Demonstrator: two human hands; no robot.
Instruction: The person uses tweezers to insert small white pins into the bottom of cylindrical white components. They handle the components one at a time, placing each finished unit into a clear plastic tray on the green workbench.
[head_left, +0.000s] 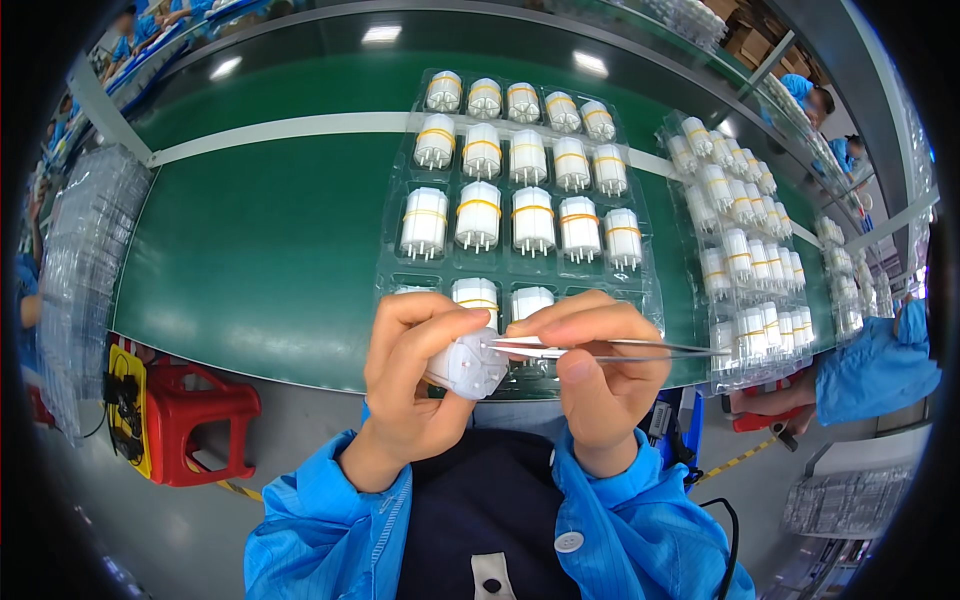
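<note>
Between the fingers and thumb of my left hand (415, 375) is a white plug-like part (468, 366), its end face turned toward my right. My right hand (605, 360) pinches a pair of metal tweezers (640, 349), whose tips reach the face of that part. What the tips grip, if anything, is too small to make out. Just beyond my hands, a clear plastic tray (395, 235) holds rows of similar white parts (478, 215), each with an orange band around it and pins at one end. My hands partly cover its nearest row.
The tray rests on a green work surface (250, 250). More filled trays (750, 240) stand to the right, near a person in blue (870, 365). Stacked clear trays (90, 260) rise at the far left. A red stool (205, 420) is below the table's left front edge.
</note>
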